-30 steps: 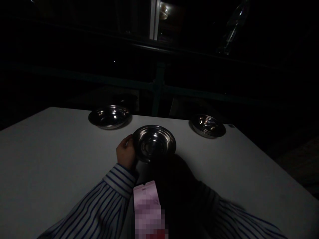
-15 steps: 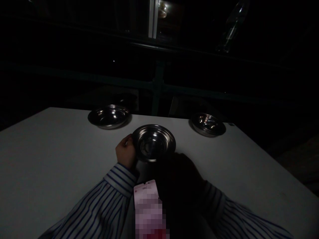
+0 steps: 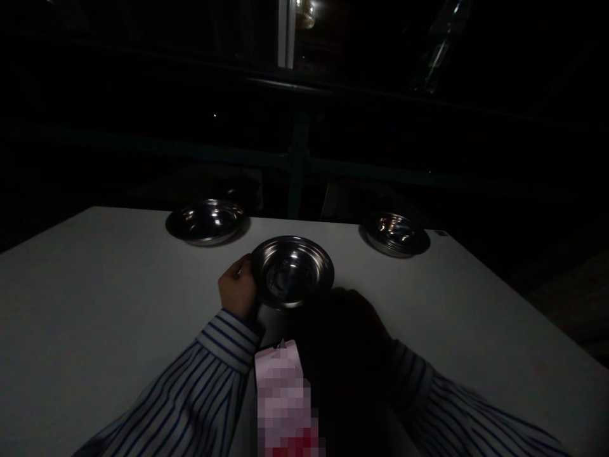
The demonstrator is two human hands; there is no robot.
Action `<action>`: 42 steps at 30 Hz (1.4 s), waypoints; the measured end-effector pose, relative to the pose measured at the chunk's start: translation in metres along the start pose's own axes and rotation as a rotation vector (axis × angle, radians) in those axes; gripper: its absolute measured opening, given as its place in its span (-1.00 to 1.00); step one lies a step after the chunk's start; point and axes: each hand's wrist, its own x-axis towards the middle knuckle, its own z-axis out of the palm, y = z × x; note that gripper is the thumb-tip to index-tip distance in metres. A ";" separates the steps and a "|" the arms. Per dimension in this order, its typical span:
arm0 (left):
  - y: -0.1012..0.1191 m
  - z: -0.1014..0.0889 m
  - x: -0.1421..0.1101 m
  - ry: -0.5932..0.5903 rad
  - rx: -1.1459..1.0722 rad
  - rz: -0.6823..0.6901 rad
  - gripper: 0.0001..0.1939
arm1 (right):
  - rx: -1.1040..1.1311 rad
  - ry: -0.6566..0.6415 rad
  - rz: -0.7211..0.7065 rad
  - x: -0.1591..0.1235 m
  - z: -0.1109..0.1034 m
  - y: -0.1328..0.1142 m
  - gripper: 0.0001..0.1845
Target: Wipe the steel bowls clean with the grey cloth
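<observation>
A shiny steel bowl (image 3: 292, 279) is tilted toward me above the middle of the white table. My left hand (image 3: 238, 289) is closed on its left rim, thumb uppermost. Deep shadow covers my right hand (image 3: 354, 327), which lies against or just in front of the bowl's lower right rim. Its fingers are lost in the dark, so I cannot see whether it grips the bowl. Both forearms wear blue-striped sleeves.
A second steel bowl (image 3: 208, 222) rests near the table's (image 3: 118, 285) far left edge, and a third bowl (image 3: 396, 233) near its far right edge. A pink card (image 3: 280, 362), partly blurred, hangs between my forearms. Beyond the table, a dark green bar (image 3: 297, 152) is faintly visible.
The view has shifted very slightly. My hands and the tilted bowl keep nearly the same place, and the other two bowls have not moved on the table.
</observation>
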 end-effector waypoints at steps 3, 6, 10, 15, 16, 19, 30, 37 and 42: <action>0.000 0.002 0.000 0.010 0.004 0.002 -0.64 | -0.038 0.039 -0.019 -0.005 0.001 0.010 -0.78; -0.001 0.002 0.000 0.020 -0.003 0.011 -0.63 | -0.052 0.040 0.123 -0.007 0.018 -0.006 -0.75; -0.003 0.001 0.002 -0.001 0.013 0.022 -0.64 | 0.013 -0.058 0.133 -0.009 0.025 -0.019 -0.69; 0.000 0.000 0.000 -0.007 0.017 0.007 -0.64 | -0.027 -0.079 0.071 -0.008 -0.002 0.010 -0.74; 0.001 0.000 -0.001 0.003 0.028 0.004 -0.65 | -0.047 -0.074 0.077 -0.008 -0.004 0.012 -0.77; 0.002 0.001 -0.003 0.029 0.050 0.007 -0.65 | -0.070 -0.061 0.152 -0.008 0.003 -0.002 -0.75; 0.003 -0.001 -0.002 -0.018 0.042 -0.003 -0.64 | -0.047 -0.072 0.104 -0.006 0.000 0.018 -0.76; -0.003 0.001 0.002 -0.015 0.012 0.001 -0.63 | -0.079 0.056 0.045 -0.010 0.005 -0.004 -0.71; -0.007 0.000 0.004 -0.051 -0.034 0.011 -0.62 | 0.019 -0.129 0.136 -0.004 -0.001 0.025 -0.77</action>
